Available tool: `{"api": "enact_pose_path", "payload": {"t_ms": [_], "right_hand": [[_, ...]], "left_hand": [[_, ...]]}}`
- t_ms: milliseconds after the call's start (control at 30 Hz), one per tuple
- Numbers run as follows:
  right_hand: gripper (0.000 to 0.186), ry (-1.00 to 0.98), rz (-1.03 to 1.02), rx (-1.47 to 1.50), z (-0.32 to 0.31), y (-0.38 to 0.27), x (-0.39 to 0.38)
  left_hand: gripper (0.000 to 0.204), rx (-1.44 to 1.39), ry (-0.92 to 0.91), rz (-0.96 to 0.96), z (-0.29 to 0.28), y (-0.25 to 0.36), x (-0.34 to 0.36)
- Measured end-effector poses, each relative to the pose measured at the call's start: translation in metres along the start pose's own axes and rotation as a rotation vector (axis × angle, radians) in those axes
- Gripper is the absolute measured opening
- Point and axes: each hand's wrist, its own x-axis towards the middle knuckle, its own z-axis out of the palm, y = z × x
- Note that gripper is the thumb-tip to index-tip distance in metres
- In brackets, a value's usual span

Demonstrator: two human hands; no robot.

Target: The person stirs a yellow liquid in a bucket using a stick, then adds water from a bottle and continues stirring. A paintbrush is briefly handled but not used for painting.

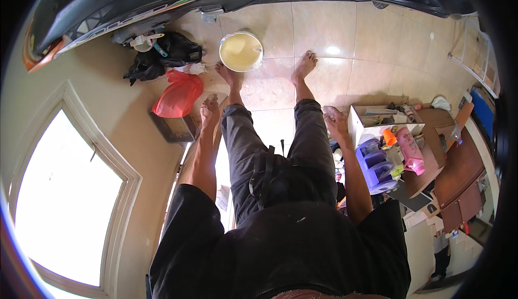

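Observation:
My left hand [209, 111] hangs low at my left side, its fingers loosely bent with nothing visible in them. A red plastic bag [179, 95] is the closest thing to it. On the other side my right hand [335, 122] hangs beside my right leg, near a white box [362, 123] of small items; its fingers look loosely parted and hold nothing I can see. Both hands look dusty. A white bucket [261, 56] with a smooth cream-coloured substance [239, 52] inside stands on the tiles just ahead of my left bare foot.
Black plastic bags [178, 49] lie at left, a teal-handled tool [160, 49] on them. A dark motorcycle-like body [108, 21] spans the far side. At right stand a purple rack [369, 164], pink bottle [409, 148] and orange cup [389, 137]. Another person [441, 258] is partly visible lower right.

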Motion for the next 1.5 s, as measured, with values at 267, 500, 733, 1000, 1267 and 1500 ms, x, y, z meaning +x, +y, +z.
{"api": "enact_pose_path", "payload": {"t_ms": [267,500,733,1000,1267,1500], "right_hand": [[0.025,0.062,0.045,0.212,0.079,0.042,0.023],[0.023,-0.056,-0.157,-0.083,0.144,0.035,0.056],[0.025,-0.176,0.000,-0.136,0.136,-0.018,0.077],[0.030,-0.216,0.033,0.044,0.107,-0.011,0.044],[0.036,0.238,0.159,-0.028,0.032,-0.016,-0.070],[0.038,0.168,0.152,-0.238,0.031,0.014,-0.047]], "left_hand": [[0.022,0.372,-0.072,-0.085,0.028,-0.073,0.052],[0.035,-0.715,-0.100,-0.215,0.046,-0.249,0.052],[0.036,0.162,0.005,-0.181,0.011,-0.171,0.025],[0.038,0.143,0.073,-0.253,0.007,-0.160,0.011],[0.041,0.097,0.097,-0.307,-0.024,-0.118,-0.016],[0.034,0.349,0.001,0.175,-0.040,-0.138,0.042]]}}
